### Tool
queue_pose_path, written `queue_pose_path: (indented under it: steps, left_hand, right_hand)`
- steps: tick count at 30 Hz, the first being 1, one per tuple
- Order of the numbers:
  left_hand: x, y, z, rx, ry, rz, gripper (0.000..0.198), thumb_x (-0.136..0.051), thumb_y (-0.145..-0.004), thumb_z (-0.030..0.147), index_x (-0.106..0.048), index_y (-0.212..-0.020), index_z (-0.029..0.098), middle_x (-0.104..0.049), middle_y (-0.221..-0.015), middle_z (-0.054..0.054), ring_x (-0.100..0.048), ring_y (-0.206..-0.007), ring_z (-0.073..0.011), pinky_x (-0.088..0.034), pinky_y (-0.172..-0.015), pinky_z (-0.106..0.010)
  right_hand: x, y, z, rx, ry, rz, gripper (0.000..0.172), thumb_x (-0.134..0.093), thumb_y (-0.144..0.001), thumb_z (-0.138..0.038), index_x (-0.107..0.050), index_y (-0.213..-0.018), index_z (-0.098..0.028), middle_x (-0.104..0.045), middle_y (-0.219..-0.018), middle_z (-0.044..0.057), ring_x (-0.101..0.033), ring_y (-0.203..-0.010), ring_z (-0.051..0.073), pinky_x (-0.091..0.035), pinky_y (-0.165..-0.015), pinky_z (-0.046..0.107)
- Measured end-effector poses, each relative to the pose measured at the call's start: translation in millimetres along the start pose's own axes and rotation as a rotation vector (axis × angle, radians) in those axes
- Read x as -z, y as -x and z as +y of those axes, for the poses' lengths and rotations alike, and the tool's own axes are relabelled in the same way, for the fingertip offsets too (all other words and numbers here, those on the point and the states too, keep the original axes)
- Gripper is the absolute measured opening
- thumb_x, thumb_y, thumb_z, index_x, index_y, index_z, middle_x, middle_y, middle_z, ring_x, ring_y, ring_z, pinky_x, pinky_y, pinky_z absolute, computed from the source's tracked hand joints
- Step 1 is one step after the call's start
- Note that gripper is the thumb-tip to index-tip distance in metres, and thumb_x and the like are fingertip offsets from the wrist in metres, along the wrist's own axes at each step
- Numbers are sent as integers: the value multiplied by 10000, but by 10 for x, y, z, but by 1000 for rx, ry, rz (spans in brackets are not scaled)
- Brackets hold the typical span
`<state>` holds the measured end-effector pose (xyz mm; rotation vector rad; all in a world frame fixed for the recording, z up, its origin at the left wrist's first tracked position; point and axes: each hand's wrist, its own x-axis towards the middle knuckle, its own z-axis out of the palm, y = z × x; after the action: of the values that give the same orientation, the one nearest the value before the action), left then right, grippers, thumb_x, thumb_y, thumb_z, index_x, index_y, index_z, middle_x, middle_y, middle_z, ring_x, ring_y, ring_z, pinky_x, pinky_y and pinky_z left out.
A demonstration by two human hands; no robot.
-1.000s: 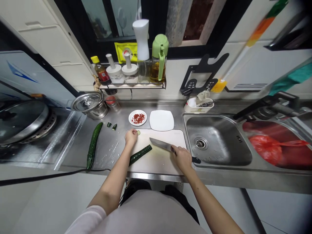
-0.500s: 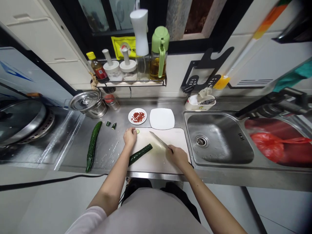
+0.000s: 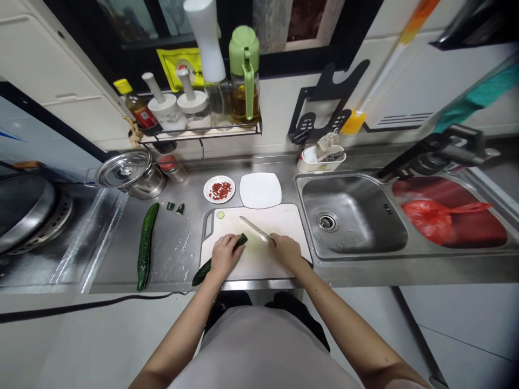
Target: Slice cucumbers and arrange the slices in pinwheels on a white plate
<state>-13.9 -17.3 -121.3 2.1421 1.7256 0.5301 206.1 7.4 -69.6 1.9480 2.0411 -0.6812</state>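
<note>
A white cutting board (image 3: pixel 284 221) lies on the steel counter in front of me. My left hand (image 3: pixel 224 255) is closed over a dark green cucumber (image 3: pixel 201 272) that lies slanted across the board's near left corner. My right hand (image 3: pixel 285 252) grips a kitchen knife (image 3: pixel 253 229), whose blade points up and left, close to the cucumber's cut end. One thin cucumber slice (image 3: pixel 220 215) rests at the board's far left corner.
A whole cucumber (image 3: pixel 143 244) and two small end pieces (image 3: pixel 175 207) lie on the counter to the left. Behind the board stand a small dish of red bits (image 3: pixel 219 189) and a white square plate (image 3: pixel 260 190). A steel sink (image 3: pixel 349 221) is on the right, a lidded pot (image 3: pixel 128 174) at far left.
My left hand let go of the slice at the board's far corner and came back onto the cucumber. The knife swung in towards the cucumber's cut end. The camera tilted down.
</note>
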Motion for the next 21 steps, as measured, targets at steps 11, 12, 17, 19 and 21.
queue_pose_path:
  steps: [11, 12, 17, 19, 21]
  left_hand:
    - [112, -72, -177, -73, 70, -157, 365, -543, -901, 322, -603, -1255, 251, -686, -1085, -57, -631, -1004, -213, -499, -898, -342]
    - [121, -69, -191, -76, 72, -165, 371, -535, -905, 328, -600, -1261, 247, -687, -1088, -59, -633, -1005, -212, -503, -895, -338]
    - [98, -15, -211, -77, -5, -99, 404, -523, -911, 336, -577, -1304, 260, -656, -1178, -74, -601, -1085, -230, -504, -926, -357]
    - [77, -1, -217, -102, -20, -73, 394, -501, -925, 326, -579, -1309, 281, -643, -1200, -72, -603, -1075, -218, -507, -928, -350]
    - [67, -3, -235, -137, -28, -78, 375, -476, -941, 316, -595, -1296, 300, -643, -1199, -63, -613, -1048, -201, -512, -922, -335]
  right_hand:
    - [-45, -63, -64, 30, 46, 45, 274, -397, -934, -185, -656, -1020, -157, -690, -985, 122, -648, -919, 207, -435, -736, 287]
    - [-58, -72, -62, 46, 51, 54, 272, -403, -929, -179, -663, -1001, -146, -692, -970, 128, -647, -913, 207, -435, -735, 284]
    - [-106, -67, -36, 119, 50, 76, 304, -369, -960, -209, -659, -953, -121, -689, -925, 147, -649, -862, 210, -432, -699, 279]
    - [-123, -28, -54, 127, 26, 90, 313, -335, -985, -244, -628, -1008, -136, -690, -907, 127, -653, -822, 199, -428, -679, 270]
    - [-143, 29, -103, 145, -7, 86, 303, -314, -999, -268, -581, -1091, -158, -693, -890, 98, -656, -792, 188, -425, -674, 260]
